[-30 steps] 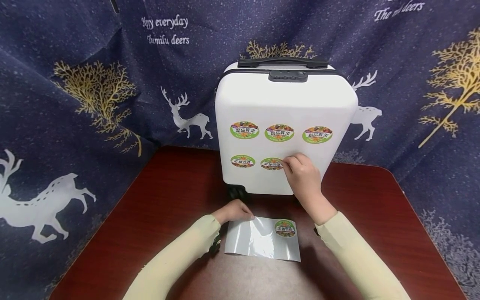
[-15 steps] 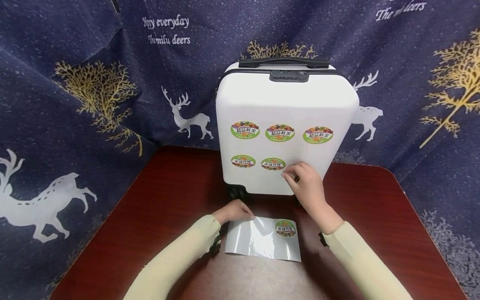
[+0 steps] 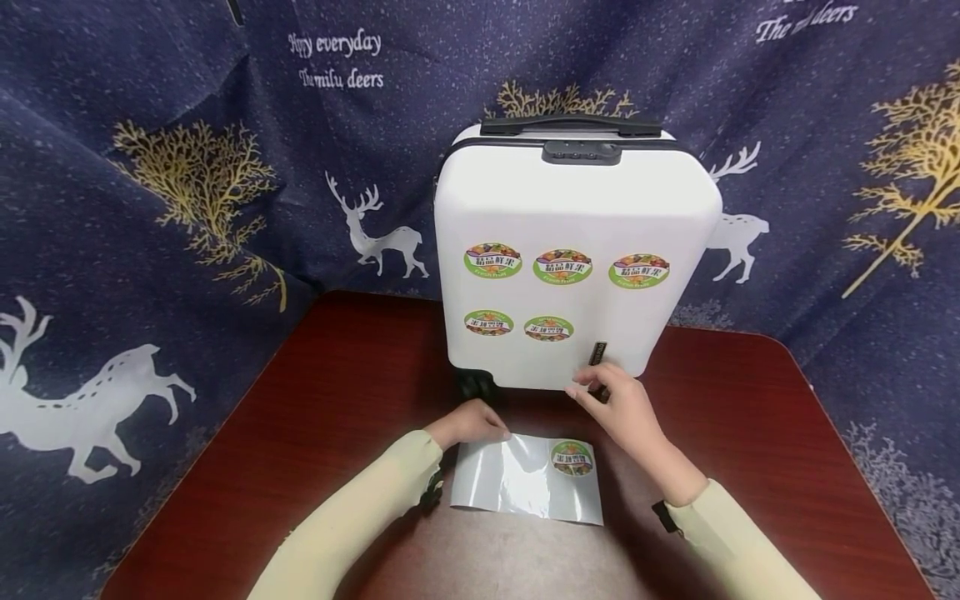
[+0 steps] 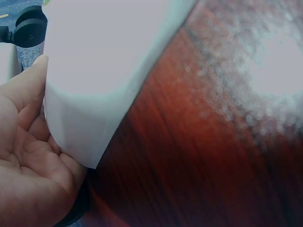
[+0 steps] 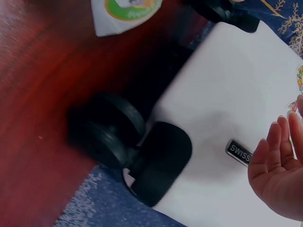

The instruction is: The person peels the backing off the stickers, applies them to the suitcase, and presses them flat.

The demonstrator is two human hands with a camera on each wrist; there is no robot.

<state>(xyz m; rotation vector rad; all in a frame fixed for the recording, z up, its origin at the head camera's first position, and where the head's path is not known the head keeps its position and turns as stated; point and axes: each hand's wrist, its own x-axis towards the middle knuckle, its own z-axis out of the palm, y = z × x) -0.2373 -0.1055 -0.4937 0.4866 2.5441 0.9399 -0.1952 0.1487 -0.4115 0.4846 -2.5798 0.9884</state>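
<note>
My left hand point(image 3: 471, 422) pinches the far edge of a glossy backing sheet point(image 3: 480, 479) just above the table. One oval fruit sticker point(image 3: 572, 458) is on the sheet's right part. In the left wrist view the pale sheet point(image 4: 94, 52) bends down past the fingers. My right hand point(image 3: 624, 408) holds nothing and hovers before the lower right of a white suitcase point(image 3: 577, 192), fingers loosely bent. Three fruit stickers form the suitcase's upper row; in the lower row are two upside-down ones, the right one point(image 3: 548, 328) left of a small dark badge point(image 3: 597, 353).
The suitcase stands at the back of the red-brown table point(image 3: 360, 375), with a black handle point(image 3: 567, 125) on top. Its black wheels point(image 5: 106, 127) show in the right wrist view. A dark blue deer-print cloth point(image 3: 352, 150) hangs behind.
My right hand has let go of the right sticker in the lower row and moved down and slightly right, uncovering the badge. The left hand and sheet stay put.
</note>
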